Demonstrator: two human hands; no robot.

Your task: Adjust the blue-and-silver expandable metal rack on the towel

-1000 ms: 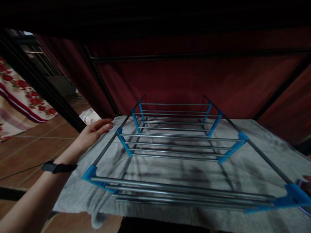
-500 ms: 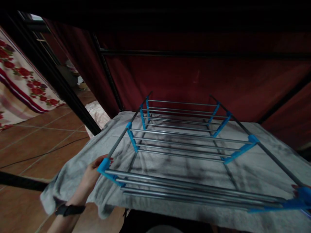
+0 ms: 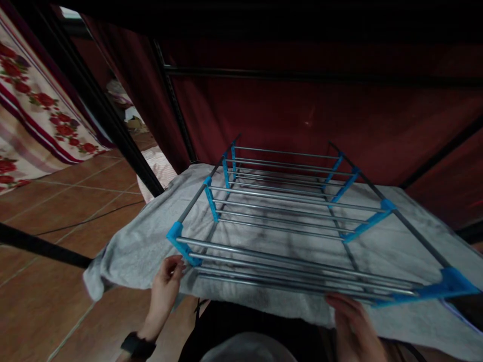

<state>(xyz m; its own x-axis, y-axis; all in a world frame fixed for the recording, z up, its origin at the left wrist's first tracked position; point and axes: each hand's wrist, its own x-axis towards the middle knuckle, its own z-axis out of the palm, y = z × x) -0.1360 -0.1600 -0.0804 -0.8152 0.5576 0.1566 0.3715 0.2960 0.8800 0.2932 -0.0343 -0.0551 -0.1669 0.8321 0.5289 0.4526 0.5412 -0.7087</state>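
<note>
A rack of grey metal tubes (image 3: 279, 195) with blue plastic brackets (image 3: 213, 201) lies on a grey blanket (image 3: 143, 251). Just below the rack's near left blue corner is my left hand (image 3: 168, 281), its fingers curled with thumb and fingertips close together; what they hold, if anything, is too small to tell. My right hand (image 3: 350, 322) is at the near edge of the blanket, below the lowest tubes and left of the near right blue corner (image 3: 453, 282). Its fingers reach out, and no held object shows.
Dark metal frame posts (image 3: 101, 115) rise at the left, with a dark red curtain (image 3: 283, 115) behind the rack. A flowered cloth (image 3: 45, 105) hangs at far left above the brown tiled floor (image 3: 86, 201), where a dark cable (image 3: 90, 219) runs.
My left hand has let go of the near left blue corner and moved right and down. My right hand has left the near right corner and moved left. The view has shifted slightly.
</note>
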